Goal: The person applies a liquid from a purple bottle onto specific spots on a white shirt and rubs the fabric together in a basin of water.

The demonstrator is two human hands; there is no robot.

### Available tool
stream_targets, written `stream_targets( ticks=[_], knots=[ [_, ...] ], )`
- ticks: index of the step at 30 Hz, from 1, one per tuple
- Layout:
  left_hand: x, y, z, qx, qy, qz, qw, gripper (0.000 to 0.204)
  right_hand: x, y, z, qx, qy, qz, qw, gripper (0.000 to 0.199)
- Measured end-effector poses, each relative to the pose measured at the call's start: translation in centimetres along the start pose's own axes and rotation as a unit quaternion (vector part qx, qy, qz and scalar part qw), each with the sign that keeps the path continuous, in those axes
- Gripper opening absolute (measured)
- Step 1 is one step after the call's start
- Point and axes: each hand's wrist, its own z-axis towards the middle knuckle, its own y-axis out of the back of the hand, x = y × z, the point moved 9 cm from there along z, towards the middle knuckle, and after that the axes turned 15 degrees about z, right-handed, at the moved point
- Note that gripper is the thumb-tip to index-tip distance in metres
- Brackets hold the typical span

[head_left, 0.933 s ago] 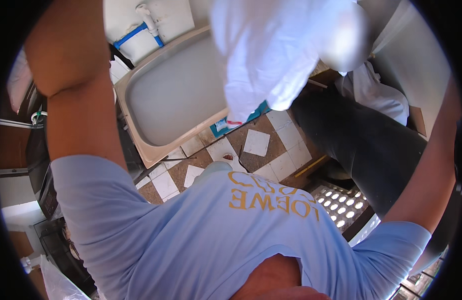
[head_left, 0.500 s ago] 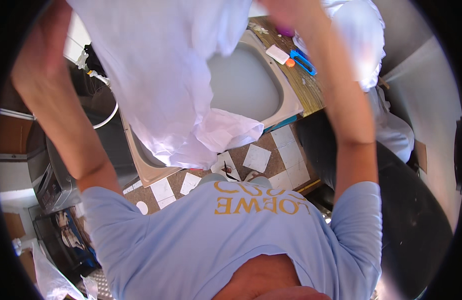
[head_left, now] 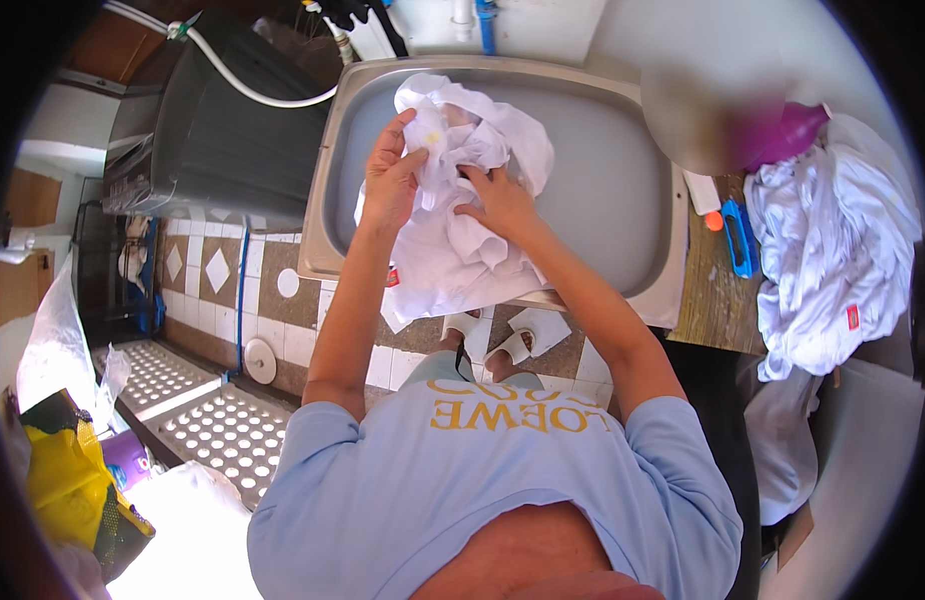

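A white garment (head_left: 432, 245) lies bunched over the near left part of the basin (head_left: 672, 250), its lower part draped across the front rim. Pinched up in my left hand (head_left: 390, 190) is a fold of it with a small yellow stain. My right hand (head_left: 502, 208) rests to the right of that fold, thumb and fingers closing on the cloth. Cloudy grey water (head_left: 607, 180) fills the basin around the garment. A small red tag shows at the garment's left edge, beside my left forearm.
Right of the basin, a wooden counter (head_left: 717, 310) holds a blue-handled brush-like tool (head_left: 739, 240), an orange cap (head_left: 714, 221) and a pile of white laundry (head_left: 832, 240). A blurred purple object (head_left: 787, 135) stands behind. A dark appliance (head_left: 222, 120) with a white hose (head_left: 237, 85) is at left.
The garment, held up high and hanging over the basin before, is now down in it and over its front rim. Both hands have come down together onto the cloth.
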Motion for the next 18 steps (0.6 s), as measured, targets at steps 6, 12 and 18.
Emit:
stream_targets(
  ticks=[6,12,18],
  knots=[
    [3.8,2.6,1.6,-0.02,0.014,-0.013,1.0,0.055,-11.4,-7.7,7.2,-0.076,-0.055,0.133,0.987,0.058],
    [4.7,5.4,1.4,-0.057,0.068,-0.077,0.993,0.048,-9.6,-11.7,6.2,0.009,-0.032,0.016,0.999,0.055],
    [6.1,5.3,0.9,-0.026,0.165,-0.173,0.971,0.035,-3.0,-6.7,6.7,0.169,0.088,-0.01,0.982,0.053]
  ],
)
